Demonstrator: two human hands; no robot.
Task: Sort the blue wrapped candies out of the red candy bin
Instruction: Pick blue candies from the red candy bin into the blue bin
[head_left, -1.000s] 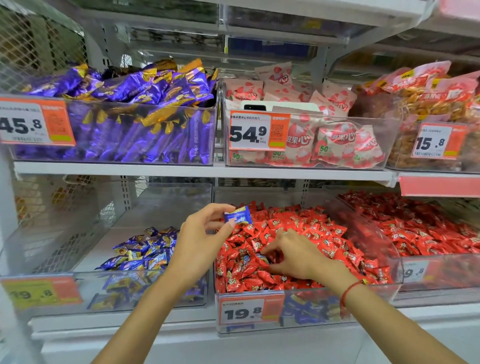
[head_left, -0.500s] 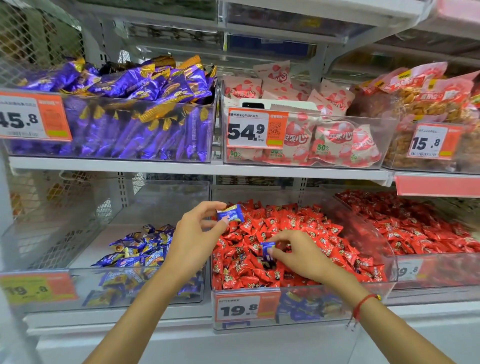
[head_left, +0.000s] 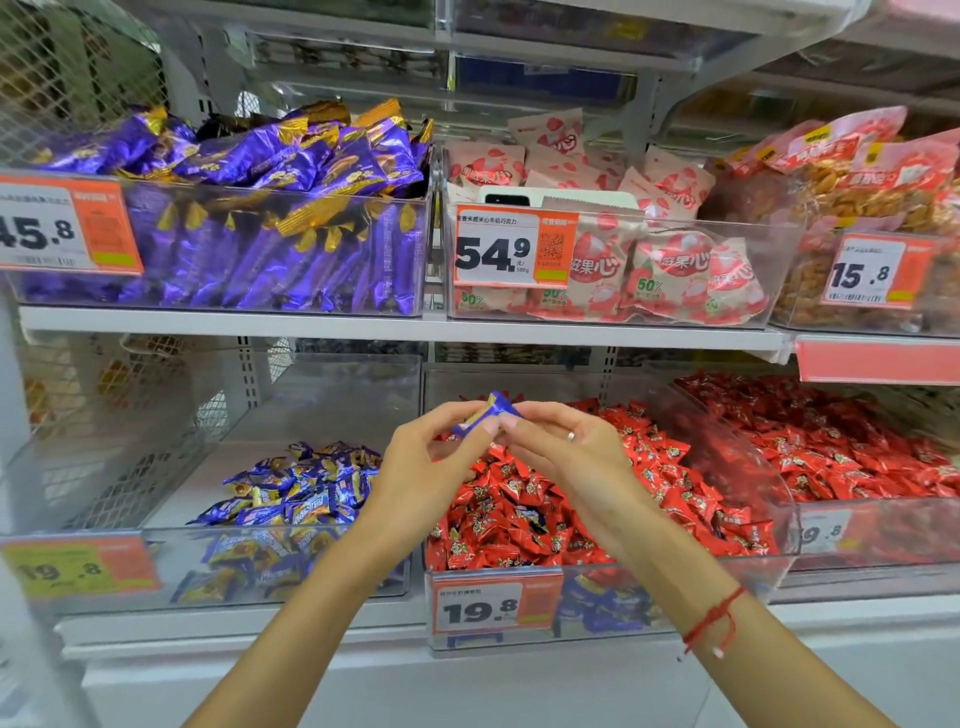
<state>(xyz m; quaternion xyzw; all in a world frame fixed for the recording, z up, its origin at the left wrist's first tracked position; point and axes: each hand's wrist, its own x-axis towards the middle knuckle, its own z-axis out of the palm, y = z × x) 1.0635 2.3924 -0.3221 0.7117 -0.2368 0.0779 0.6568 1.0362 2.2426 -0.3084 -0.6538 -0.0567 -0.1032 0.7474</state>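
Change: Since half a second earlier, the right hand (head_left: 563, 457) had lifted out of the red pile and swung up to meet the left hand (head_left: 431, 467), and the two now touched at the fingertips.
Hands: both were clamped by the fingertips around blue wrapped candies (head_left: 485, 414), held above the left rear of the red candy bin (head_left: 597, 597).
Count: whether they held one or two sweets I could not tell; the wrappers overlapped into one blue shape.
Why held so: my guess was a hand-over, right passing its find to the left, which sat nearer the blue candy bin (head_left: 291, 571) next door.
Look of the candies: small, crinkly deep-blue wrappers with a yellow-gold patch, matching the heap in the left bin, easy to spot against the red.
Left to do: a dark blue wrapper (head_left: 535, 519) peeked from the red heap, and more blue showed through the clear front wall beside the price tag (head_left: 496, 608), so the sorting looked unfinished.
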